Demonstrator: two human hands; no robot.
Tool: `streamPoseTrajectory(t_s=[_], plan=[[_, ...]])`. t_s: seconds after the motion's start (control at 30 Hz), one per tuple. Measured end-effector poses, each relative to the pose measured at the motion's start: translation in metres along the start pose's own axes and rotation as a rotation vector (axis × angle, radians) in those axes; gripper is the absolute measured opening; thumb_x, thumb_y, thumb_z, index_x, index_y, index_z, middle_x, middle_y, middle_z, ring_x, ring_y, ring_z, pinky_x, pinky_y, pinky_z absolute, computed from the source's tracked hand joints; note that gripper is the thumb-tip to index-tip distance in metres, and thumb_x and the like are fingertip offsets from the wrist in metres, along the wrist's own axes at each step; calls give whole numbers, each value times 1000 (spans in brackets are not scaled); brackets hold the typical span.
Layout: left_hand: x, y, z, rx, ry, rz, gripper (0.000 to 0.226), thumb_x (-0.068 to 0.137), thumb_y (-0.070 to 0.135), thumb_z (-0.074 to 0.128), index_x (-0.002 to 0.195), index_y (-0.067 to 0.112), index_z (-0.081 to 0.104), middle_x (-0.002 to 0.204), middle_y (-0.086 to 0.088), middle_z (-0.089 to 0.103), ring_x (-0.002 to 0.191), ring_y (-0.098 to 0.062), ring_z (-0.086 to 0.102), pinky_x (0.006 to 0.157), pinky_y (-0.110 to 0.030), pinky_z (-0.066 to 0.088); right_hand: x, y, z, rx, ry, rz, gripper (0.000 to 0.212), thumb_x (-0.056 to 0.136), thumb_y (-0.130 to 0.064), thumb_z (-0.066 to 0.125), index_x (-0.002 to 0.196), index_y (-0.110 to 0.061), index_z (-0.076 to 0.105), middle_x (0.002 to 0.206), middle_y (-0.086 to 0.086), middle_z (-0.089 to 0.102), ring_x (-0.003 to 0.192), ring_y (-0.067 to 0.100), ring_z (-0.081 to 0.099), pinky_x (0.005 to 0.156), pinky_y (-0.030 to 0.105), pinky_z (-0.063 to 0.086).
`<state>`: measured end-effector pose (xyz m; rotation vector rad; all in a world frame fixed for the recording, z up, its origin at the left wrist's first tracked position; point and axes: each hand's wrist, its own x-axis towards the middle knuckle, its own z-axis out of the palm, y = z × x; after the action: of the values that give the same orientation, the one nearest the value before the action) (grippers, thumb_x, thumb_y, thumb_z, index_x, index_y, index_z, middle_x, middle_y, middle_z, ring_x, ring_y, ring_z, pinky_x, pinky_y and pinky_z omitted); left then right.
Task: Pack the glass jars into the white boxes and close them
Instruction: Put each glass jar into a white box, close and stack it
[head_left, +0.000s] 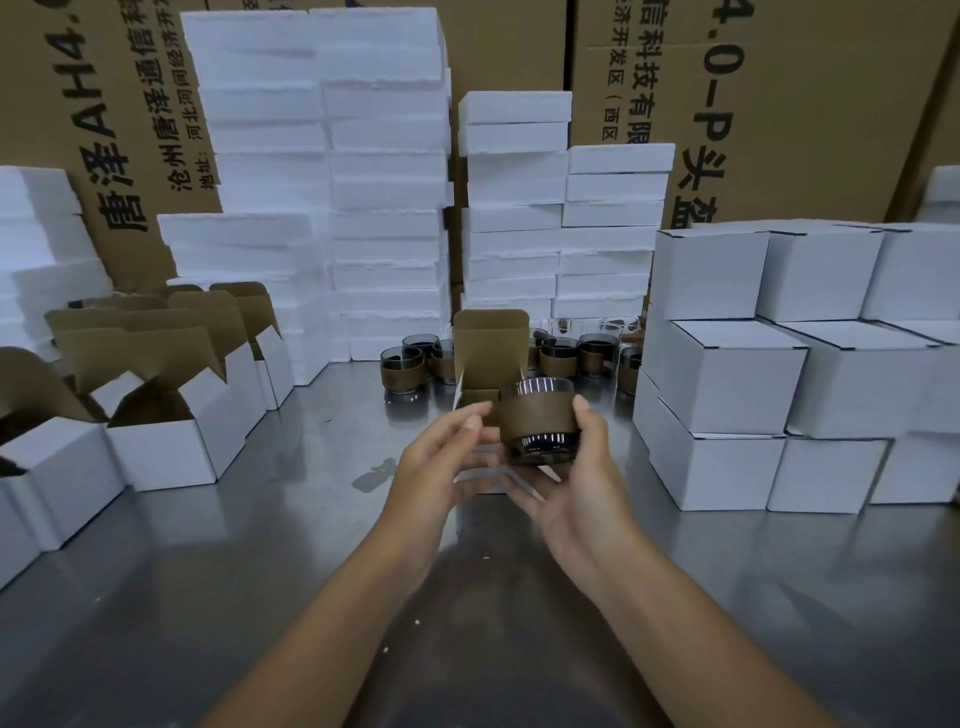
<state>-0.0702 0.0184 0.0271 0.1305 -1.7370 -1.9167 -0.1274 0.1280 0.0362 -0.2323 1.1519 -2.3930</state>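
Head view: right hand (576, 483) grips the jar (537, 415), left hand (441, 462) slack beside the box (491, 343); tilted, it may snag flaps.

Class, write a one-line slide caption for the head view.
Right hand holds a sleeved jar in front of an open box, left hand alongside.

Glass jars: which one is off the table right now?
The jar gripped in the right hand, held up just in front of the open box. All the other jars stand on the steel table further back.
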Motion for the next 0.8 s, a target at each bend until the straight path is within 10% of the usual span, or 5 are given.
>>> streamPoseTrajectory(t_s=[0.3,0.5,0.8], plan=[[1,1,0,-11,77,27,18,94,12,50,95,16,67,77,-2,72,70,-10,67,59,-21,53,-2,-3,1,135,-154,124,61,93,-54,36,102,-1,66,88,19,71,67,20,69,53,26,54],[1,2,0,2,109,42,15,92,22,54,100,18,66,72,8,69,76,-10,66,68,-25,54,-4,-1,0,-54,-89,-30,30,91,-43,52,101,-17,65,77,0,74,71,17,72,55,26,54],[-4,-2,6,31,70,-6,65,59,46,71,117,19,59,108,-2,68,93,-8,68,72,-25,57,-9,5,1,-299,-83,-234,18,82,-27,69,98,-21,69,86,-7,73,82,5,69,64,19,52]])
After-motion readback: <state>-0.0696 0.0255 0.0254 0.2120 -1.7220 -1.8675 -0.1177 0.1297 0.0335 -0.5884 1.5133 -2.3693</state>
